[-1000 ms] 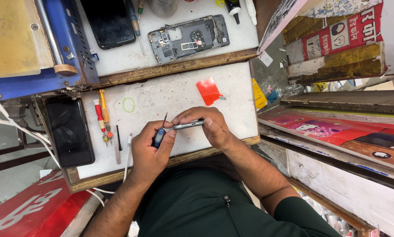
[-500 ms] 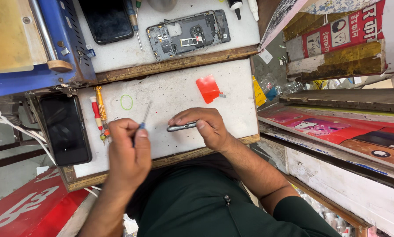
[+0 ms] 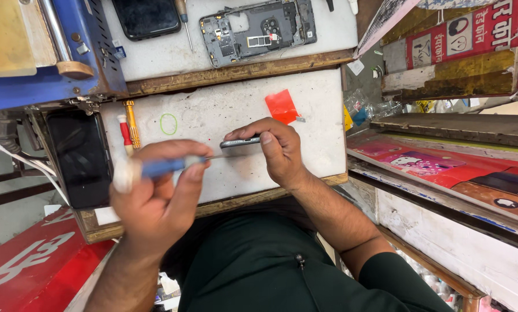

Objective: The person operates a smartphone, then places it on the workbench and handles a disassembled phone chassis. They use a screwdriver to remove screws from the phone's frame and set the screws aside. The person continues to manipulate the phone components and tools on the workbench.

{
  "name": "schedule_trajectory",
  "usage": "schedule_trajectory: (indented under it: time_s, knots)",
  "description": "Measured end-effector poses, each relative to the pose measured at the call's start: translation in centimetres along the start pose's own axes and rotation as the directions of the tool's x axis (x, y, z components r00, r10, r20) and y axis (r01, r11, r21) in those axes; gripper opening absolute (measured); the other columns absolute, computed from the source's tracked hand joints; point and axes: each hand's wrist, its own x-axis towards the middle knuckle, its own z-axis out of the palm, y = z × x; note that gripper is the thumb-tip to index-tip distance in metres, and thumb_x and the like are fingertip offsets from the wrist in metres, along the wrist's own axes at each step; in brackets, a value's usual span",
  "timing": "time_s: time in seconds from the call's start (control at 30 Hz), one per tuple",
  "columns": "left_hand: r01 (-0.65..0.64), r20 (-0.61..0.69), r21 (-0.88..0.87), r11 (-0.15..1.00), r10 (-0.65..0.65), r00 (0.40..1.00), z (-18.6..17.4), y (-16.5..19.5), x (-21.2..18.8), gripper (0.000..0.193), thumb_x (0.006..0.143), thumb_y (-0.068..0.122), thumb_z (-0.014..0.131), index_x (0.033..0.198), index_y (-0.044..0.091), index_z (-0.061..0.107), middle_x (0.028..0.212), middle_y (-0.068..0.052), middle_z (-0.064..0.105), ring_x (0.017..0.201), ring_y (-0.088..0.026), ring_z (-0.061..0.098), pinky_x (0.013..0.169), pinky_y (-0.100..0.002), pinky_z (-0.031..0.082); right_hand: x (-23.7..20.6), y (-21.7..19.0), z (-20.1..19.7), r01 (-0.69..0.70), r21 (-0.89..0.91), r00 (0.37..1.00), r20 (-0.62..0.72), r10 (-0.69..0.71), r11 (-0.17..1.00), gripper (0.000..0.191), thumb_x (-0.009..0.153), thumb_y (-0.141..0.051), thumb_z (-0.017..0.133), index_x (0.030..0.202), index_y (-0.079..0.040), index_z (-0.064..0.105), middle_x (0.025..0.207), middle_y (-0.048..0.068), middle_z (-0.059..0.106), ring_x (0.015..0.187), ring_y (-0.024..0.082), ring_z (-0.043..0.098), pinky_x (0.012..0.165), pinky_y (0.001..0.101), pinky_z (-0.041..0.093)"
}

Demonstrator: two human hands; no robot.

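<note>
My left hand point(image 3: 155, 199) is raised toward the camera and grips a small screwdriver point(image 3: 155, 168) with a blue shaft and a white end cap; its thin tip points right toward the phone. My right hand point(image 3: 273, 147) holds a slim grey phone point(image 3: 240, 141) on edge against the white work mat point(image 3: 224, 115). A red plastic tab point(image 3: 281, 106) lies on the mat just beyond my right hand. A small green ring point(image 3: 168, 123) lies at the mat's left part.
An opened phone chassis point(image 3: 259, 29) and a dark phone point(image 3: 146, 17) lie on the upper shelf. A red-handled and a yellow-handled screwdriver point(image 3: 129, 127) lie at the mat's left edge beside a black screen panel point(image 3: 80, 159). A blue machine point(image 3: 51, 52) stands upper left; cluttered shelves point(image 3: 444, 150) are on the right.
My left hand lifted off the mat, drew nearer the camera and turned the screwdriver level, tip toward the phone. My right hand kept the phone on edge in place.
</note>
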Motion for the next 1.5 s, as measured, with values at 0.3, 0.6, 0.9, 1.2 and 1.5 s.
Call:
schedule_trajectory:
  time_s: [0.3, 0.6, 0.9, 1.2, 1.5]
  knots:
    - [-0.109, 0.012, -0.017, 0.994, 0.109, 0.994, 2.2, -4.3, 1.4, 0.064, 0.113, 0.002, 0.064, 0.146, 0.019, 0.013, 0.110, -0.019, 0.069, 0.088, -0.017, 0.076, 0.070, -0.020, 0.064, -0.3, 0.7, -0.1, 0.011, -0.105, 0.997, -0.077, -0.019, 0.994, 0.031, 0.115, -0.031, 0.044, 0.113, -0.003, 0.058, 0.111, 0.016, 0.074, 0.109, 0.022, 0.073, 0.101, 0.0377, 0.060]
    - [-0.093, 0.013, 0.024, 0.995, 0.093, 0.996, 2.4, -4.5, 1.6, 0.063, 0.109, 0.007, 0.063, 0.144, 0.020, 0.012, 0.103, -0.019, 0.069, 0.079, -0.017, 0.073, 0.058, -0.018, 0.055, -0.3, 0.7, -0.1, 0.033, -0.124, 0.997, -0.070, -0.042, 0.992, 0.027, 0.115, -0.027, 0.043, 0.112, -0.004, 0.056, 0.110, 0.016, 0.074, 0.108, 0.020, 0.073, 0.100, 0.0360, 0.060]
    - [-0.098, 0.027, 0.014, 0.995, 0.098, 0.995, 2.4, -4.8, 1.3, 0.064, 0.114, 0.008, 0.065, 0.145, 0.022, 0.011, 0.100, -0.016, 0.070, 0.079, -0.015, 0.074, 0.062, -0.018, 0.058, -0.4, 0.8, -0.1, 0.045, -0.134, 0.997, -0.063, -0.054, 0.990, 0.026, 0.115, -0.025, 0.044, 0.112, -0.004, 0.057, 0.110, 0.015, 0.073, 0.108, 0.019, 0.073, 0.100, 0.0361, 0.060]
    - [-0.098, 0.029, 0.005, 0.995, 0.098, 0.995, 2.4, -4.5, 1.6, 0.061, 0.110, 0.005, 0.061, 0.143, 0.021, 0.011, 0.098, -0.018, 0.069, 0.077, -0.018, 0.072, 0.059, -0.020, 0.056, -0.3, 1.1, -0.3, 0.067, -0.174, 0.996, -0.047, -0.076, 0.982, 0.027, 0.115, -0.028, 0.044, 0.111, -0.005, 0.058, 0.108, 0.013, 0.074, 0.106, 0.018, 0.074, 0.096, 0.0341, 0.062]
    - [-0.155, 0.025, -0.030, 0.987, 0.156, 0.987, 2.3, -3.8, 1.5, 0.057, 0.117, 0.005, 0.064, 0.146, 0.018, 0.017, 0.109, -0.017, 0.068, 0.091, -0.018, 0.075, 0.078, -0.025, 0.064, -0.4, 1.0, -0.1, 0.060, -0.204, 0.997, -0.032, -0.068, 0.977, 0.030, 0.115, -0.029, 0.043, 0.112, -0.003, 0.057, 0.110, 0.014, 0.074, 0.106, 0.020, 0.073, 0.095, 0.0344, 0.061]
